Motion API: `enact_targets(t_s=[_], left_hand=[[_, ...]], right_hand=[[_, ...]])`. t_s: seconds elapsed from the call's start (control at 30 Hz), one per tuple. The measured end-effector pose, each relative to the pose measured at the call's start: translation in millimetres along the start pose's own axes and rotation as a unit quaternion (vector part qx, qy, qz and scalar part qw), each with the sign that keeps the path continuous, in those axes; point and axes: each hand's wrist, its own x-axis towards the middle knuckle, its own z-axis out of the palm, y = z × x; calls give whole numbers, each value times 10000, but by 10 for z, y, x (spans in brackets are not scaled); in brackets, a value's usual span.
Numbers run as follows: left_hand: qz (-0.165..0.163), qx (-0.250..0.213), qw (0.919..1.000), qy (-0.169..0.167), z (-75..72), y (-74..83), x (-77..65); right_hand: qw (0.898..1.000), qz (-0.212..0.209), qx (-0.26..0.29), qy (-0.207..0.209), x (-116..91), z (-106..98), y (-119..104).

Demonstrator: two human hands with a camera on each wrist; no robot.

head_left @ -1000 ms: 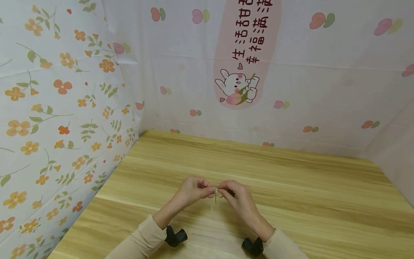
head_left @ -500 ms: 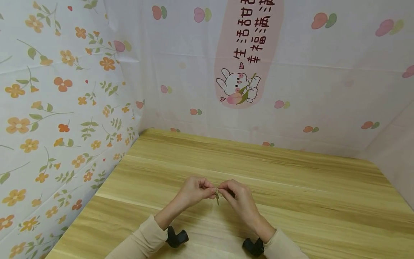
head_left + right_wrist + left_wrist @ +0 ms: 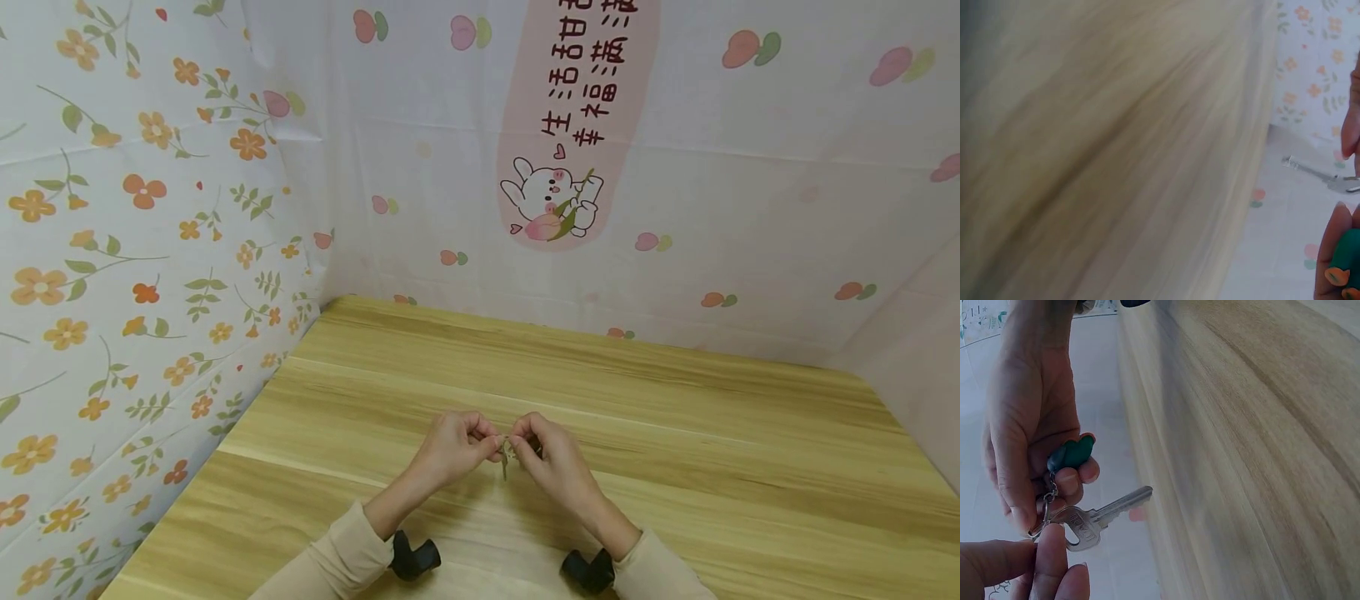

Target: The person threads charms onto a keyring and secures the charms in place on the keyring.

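Both hands meet just above the table around a key ring. My left hand [image 3: 453, 447] pinches the ring beside the key's head. My right hand [image 3: 553, 457] pinches the ring from the other side with thumb and finger, while its other fingers curl around a green charm [image 3: 1075, 454] with orange parts. A short chain [image 3: 1052, 487] links the charm to the ring. One silver key [image 3: 1124, 507] dangles between the hands, its toothed blade pointing at the table; in the head view it is small. Fingertips partly hide the ring.
A wood-grain table [image 3: 600, 392] lies beneath the hands. Flowered cloth [image 3: 150, 275] hangs along the left side, and a cloth with a rabbit print [image 3: 555, 200] hangs behind. Black wrist mounts [image 3: 415, 557] sit under both wrists.
The key has swung and turned between the hands. The right hand's fingertips have shifted slightly on the ring; the left hand has barely moved.
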Motion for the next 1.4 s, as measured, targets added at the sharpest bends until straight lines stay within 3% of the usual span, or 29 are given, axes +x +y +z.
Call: enact_targets(t_s=[0.13,0.33,0.57,0.8,0.93,1.03,1.23,1.3,1.4], left_hand=[[86,193,9997,81,-1,19,-13],[78,203,9997,120,-7,30,-27],[5,-15,9999,137,-2,26,-19],[280,-226,9992,188,8,-22,-4],[375,-254,9988,180,9,-45,2],[519,142,9985,70,4,-25,-17],[1130,1420,9834,48,-1,90,-41],[1160,1682,9788,155,-1,122,-37],[1211,1869,9745,262,2,133,-28]], right_hand=[[9946,843,525,-301,15,-8,-33],[9764,1670,1283,-481,20,0,3],[9582,2061,1956,-333,14,-13,4],[9380,2455,2436,-218,22,-22,-14],[9323,2642,2468,-111,18,-31,-15],[9412,2535,2233,-71,7,-36,-14],[9832,1438,1112,149,-8,-18,-13],[9891,1138,898,253,-9,-14,-20],[9908,1041,807,297,-9,-15,-25]])
